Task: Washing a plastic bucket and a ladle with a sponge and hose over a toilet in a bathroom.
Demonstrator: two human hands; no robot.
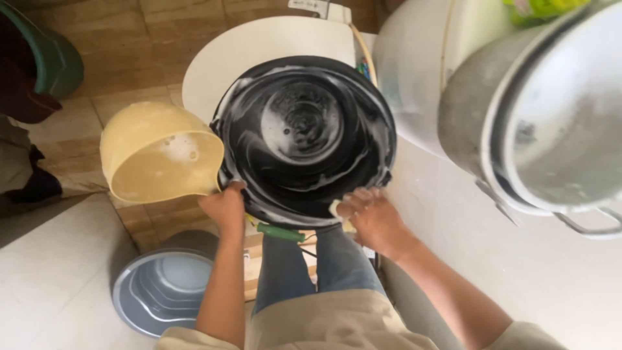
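Your left hand (225, 209) has its grip pinched on the near-left rim of the big black pan (304, 136), steadying it on edge so its soapy face meets you. Your right hand (372, 217) presses a pale sponge (337, 209) against the near-right rim, grip closed round it. Pan holds only suds. Left of the pan, a yellow tub (159, 155) lies tipped, foam inside; below that, a grey basin (159, 288) holds water.

I see a tan tiled floor (129, 39) stretching up beyond the hands, with a pale white slab (45, 272) lower left of them. A white wall surface (518, 272) rises to their right. Light is soft and even, like daylight.
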